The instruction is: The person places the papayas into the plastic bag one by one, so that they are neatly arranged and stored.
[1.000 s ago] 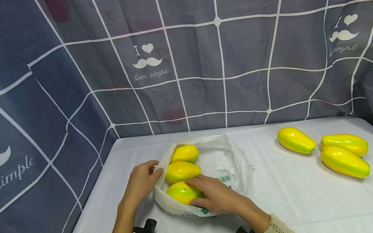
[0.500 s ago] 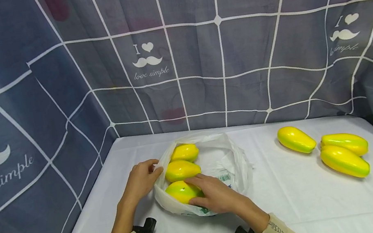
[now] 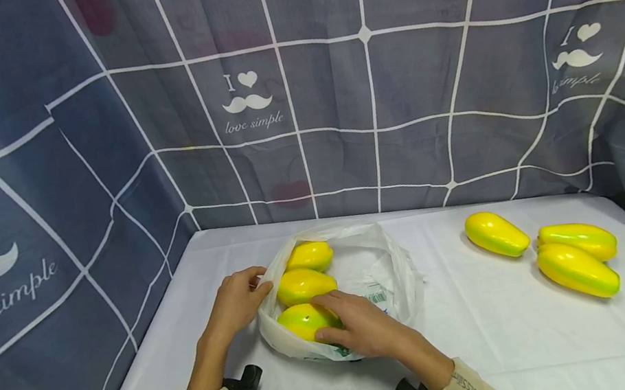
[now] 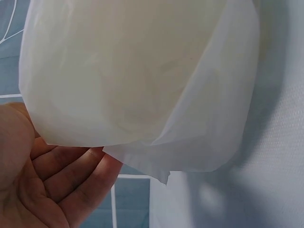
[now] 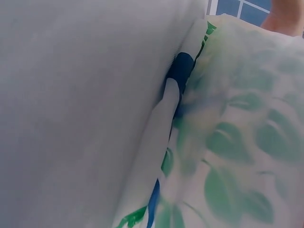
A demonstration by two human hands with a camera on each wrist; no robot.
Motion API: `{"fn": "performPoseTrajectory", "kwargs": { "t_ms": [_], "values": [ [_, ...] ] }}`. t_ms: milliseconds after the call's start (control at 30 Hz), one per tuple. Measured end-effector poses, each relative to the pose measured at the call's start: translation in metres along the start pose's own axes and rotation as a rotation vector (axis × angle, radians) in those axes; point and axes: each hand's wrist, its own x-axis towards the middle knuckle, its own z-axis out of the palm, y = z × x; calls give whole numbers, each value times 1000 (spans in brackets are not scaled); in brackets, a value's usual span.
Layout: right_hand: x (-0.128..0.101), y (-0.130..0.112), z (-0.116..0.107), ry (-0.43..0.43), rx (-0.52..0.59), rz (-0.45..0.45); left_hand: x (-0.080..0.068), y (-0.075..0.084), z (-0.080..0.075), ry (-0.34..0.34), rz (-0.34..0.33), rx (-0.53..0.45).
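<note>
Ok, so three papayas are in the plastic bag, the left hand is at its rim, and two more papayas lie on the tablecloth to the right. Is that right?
Not quite: the head view shows three loose papayas on the tablecloth to the right, not two. The other three papayas are in the plastic bag, with the left hand at its rim.

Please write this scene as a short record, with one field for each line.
Left hand: holds the left rim of the plastic bag
Right hand: grips the fruit nearest the person, inside the bag
Fruits in bag: three, yellow-green, in a row at its left
Fruits outside: three, on the right; two close together, one apart
Surface: white cloth
Background: dark curtain with white lines
</note>
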Motion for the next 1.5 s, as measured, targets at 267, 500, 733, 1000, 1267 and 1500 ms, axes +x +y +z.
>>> {"fn": "performPoseTrajectory", "kwargs": {
  "t_ms": [267,500,733,1000,1267,1500],
  "values": [
    [-8,-3,-6,45,5,-2,0,1,0,-2,-5,9],
    [-19,-6,-15,97,-17,-19,0,2,-1,-6,-10,12],
    [-37,-1,-27,190,-32,-8,0,2,-1,-7,-10,10],
    [-56,13,-51,238,-28,53,-1,2,-1,-7,-8,11],
    [-76,26,-67,289,-52,90,-1,1,0,-7,-19,8],
    [-91,37,-70,320,-79,94,-1,0,0,-4,-14,9]
  ]
}}
